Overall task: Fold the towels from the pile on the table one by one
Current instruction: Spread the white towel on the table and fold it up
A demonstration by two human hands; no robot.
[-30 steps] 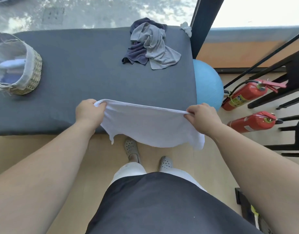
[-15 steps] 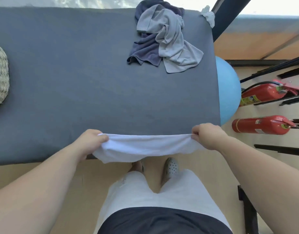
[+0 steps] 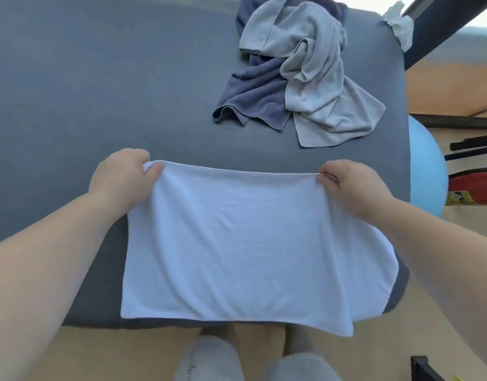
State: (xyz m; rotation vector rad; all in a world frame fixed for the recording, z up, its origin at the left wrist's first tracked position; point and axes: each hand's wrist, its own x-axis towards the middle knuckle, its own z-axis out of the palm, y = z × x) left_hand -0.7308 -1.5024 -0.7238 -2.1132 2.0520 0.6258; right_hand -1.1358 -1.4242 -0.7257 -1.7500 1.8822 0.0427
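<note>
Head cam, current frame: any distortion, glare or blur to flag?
Head view: wide-angle distortion bows the edges of the table; daylight blows out the top right corner; the white towel shows little texture; mild softness overall.
</note>
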